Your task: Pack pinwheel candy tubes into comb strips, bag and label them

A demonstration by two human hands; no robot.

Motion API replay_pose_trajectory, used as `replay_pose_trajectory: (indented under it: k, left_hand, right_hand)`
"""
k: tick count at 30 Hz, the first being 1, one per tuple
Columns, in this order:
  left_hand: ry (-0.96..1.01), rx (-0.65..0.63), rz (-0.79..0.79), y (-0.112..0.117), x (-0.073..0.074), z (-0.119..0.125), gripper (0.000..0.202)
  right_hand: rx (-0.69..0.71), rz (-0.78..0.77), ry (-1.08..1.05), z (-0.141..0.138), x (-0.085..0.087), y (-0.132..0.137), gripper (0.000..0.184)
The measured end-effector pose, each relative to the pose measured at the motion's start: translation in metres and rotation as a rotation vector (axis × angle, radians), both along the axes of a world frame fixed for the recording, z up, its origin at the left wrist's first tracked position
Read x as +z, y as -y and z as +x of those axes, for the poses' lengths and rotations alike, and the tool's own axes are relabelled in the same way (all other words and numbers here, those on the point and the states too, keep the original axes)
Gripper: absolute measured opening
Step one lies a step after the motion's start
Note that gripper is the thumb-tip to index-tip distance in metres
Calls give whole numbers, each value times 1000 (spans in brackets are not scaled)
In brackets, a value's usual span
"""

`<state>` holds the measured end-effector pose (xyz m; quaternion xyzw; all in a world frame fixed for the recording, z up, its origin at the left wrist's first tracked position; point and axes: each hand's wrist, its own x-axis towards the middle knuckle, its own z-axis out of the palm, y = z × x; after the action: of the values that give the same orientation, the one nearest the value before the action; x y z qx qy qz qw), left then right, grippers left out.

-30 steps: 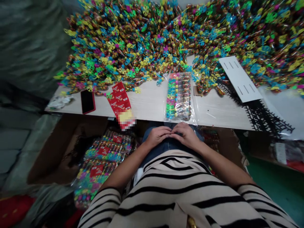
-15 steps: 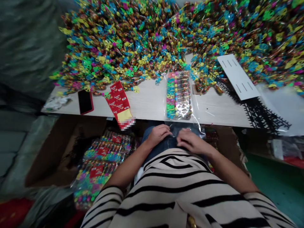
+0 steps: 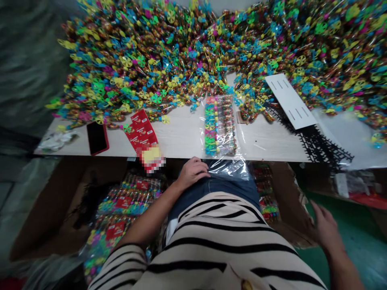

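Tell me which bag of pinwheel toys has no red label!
It's the clear bag lying flat on the pale table. The bags down in the cardboard box have red labels, but this one shows none.

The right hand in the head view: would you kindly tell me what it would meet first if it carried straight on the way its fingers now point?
Probably the torn edge of the brown cardboard box, just ahead of the right hand. Depth is hard to judge here, so the hand may pass above it.

The single head-worn camera looked forward and down, close above the left hand's fingers [image 3: 199,166], with the table [image 3: 181,137] beyond those fingers.
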<state>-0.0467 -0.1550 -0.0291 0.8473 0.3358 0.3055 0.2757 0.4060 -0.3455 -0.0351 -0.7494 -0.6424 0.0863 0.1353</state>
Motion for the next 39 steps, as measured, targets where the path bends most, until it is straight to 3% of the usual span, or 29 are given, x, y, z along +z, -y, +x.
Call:
replay_pose_trajectory:
  k: [3,5,7,9,11,15,18,21,25,30,34,37,39]
  left_hand:
    - [-23,54,56,-1,2,0,18]
    - [1,76,73,-2,2,1,15]
    - [53,77,43,-3,2,3,13]
    - [139,94,-39,-5,2,6,12]
    - [238,166,-161,-10,2,10,13]
    - [359,448,-406,-25,0,23,23]
    - [240,653,-431,-42,-2,33,25]
    - [-88,796,-377,-57,1,42,23]
    - [-433,814,-410,-74,11,51,25]
    - [-575,801,-392,-85,22,46,37]
    - [-468,791,-465,-93,21,34,40]
    - [-324,721,-561,-101,15,34,40]
    - [-110,678,-674,-104,13,40,45]
  right_hand:
    - [290,116,19,-39,-4,-77,53]
    - [546,170,31,-70,-5,-131,42]
    - [708,179,7,-94,-4,-174,31]
    - [804,164,-89,-110,-2,-201,19]
    - [797,130,-254,-116,0,-217,18]
    - [496,55,-589,-124,-3,-231,45]
    - [253,-49,-682,-136,-6,-239,55]
    - [106,-100,-527,-152,-7,-246,51]
    - [20,-104,-201,-167,-7,-254,35]
    - [136,26,4,-151,-1,-264,21]
    - [215,167,-4,-139,19,-260,27]
    - [502,323,-14,-166,26,-248,42]
    - [673,346,34,-191,19,-242,50]
